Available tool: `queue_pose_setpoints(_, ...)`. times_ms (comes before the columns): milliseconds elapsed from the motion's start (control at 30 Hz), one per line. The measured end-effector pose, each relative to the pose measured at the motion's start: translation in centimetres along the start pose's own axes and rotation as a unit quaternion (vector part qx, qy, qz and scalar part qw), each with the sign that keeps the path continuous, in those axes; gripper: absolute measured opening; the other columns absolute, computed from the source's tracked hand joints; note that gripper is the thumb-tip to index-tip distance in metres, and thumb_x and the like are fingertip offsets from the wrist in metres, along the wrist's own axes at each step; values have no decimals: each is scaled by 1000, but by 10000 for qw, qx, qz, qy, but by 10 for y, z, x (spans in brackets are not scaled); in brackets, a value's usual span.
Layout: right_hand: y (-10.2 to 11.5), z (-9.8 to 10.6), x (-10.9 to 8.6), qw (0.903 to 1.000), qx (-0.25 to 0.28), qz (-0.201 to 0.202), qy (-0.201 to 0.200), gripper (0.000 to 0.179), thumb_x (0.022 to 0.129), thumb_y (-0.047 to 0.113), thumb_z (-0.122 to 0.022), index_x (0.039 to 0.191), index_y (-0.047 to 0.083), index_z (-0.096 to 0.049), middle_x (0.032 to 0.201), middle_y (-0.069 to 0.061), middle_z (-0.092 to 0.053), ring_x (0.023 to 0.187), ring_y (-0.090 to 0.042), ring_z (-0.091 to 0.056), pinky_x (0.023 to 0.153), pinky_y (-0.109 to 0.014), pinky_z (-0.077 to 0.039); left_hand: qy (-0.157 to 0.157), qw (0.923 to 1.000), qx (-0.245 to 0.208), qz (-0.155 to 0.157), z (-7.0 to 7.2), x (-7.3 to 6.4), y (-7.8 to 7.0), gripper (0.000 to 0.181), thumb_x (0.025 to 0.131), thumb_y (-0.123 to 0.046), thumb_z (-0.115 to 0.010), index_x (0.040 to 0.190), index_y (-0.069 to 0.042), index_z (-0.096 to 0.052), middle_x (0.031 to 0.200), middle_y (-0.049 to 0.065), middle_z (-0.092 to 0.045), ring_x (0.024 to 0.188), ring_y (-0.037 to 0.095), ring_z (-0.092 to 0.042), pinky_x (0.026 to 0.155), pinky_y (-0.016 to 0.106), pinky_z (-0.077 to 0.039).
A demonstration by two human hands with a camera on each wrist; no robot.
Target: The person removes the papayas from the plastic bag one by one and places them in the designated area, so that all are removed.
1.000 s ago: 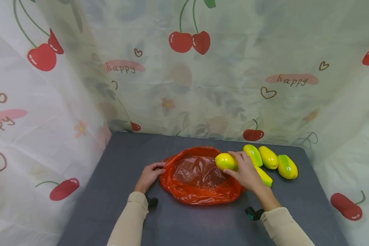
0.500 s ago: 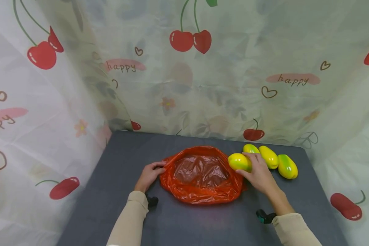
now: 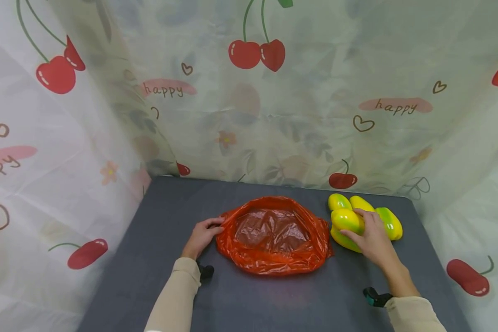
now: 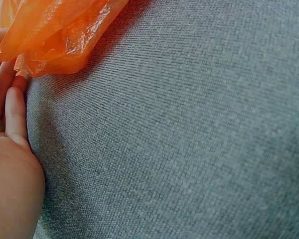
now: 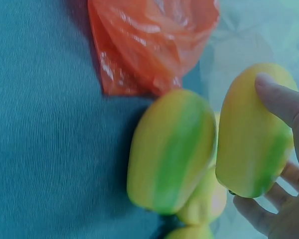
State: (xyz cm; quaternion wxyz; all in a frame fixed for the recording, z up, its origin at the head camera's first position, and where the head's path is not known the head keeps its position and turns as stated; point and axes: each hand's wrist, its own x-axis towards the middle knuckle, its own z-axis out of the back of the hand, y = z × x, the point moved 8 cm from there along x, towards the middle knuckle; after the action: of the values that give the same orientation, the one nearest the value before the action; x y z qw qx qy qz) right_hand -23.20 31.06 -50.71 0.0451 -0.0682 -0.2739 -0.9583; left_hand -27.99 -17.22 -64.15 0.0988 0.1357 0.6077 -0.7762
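Note:
A red plastic bag (image 3: 274,265) lies on the grey table with its mouth spread wide and its creased inside showing. At its left edge my left hand (image 3: 201,237) pinches the rim, with orange-looking film (image 4: 70,45) between thumb and fingers in the left wrist view. My right hand (image 3: 375,240) grips a glossy yellow-green mango (image 3: 345,219), right of the bag. Thumb and fingers span this held mango (image 5: 254,134) in the right wrist view. Below it lies another mango (image 3: 345,243), marked by a green stripe (image 5: 177,154).
Behind the held fruit rest more mangoes, one at the back left (image 3: 339,201), one in the middle (image 3: 360,203) and one at the right (image 3: 390,224). A printed curtain (image 3: 249,115) rises behind the dark grey table (image 3: 274,304).
My right hand has carried the mango rightward, from over the bag's right rim to above the other mangoes. The left hand stays at the bag's left edge.

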Motion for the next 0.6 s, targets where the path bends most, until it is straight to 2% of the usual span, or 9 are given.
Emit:
queue_pose_setpoints(300, -32, 19, -12, 9985, -105, -521, -146, 79, 92, 41, -75, 144, -8, -42, 138, -35, -43, 122, -52, -37, 97, -68, -35, -43, 10000, 59, 11, 0, -1, 0, 30, 95, -23, -72, 125, -23, -73, 143, 3, -63, 147, 28, -45, 123, 52, -35)
queue_pose_setpoints(600, -66, 32, -31, 9938, -256, -1075, -122, 85, 92, 47, -73, 145, -12, -39, 136, -38, -42, 116, -54, -36, 90, -67, -35, -2, 10000, 54, -1, -1, 2, 3, 30, 96, -23, -71, 126, -22, -73, 142, 3, -64, 147, 28, -45, 123, 52, -35)
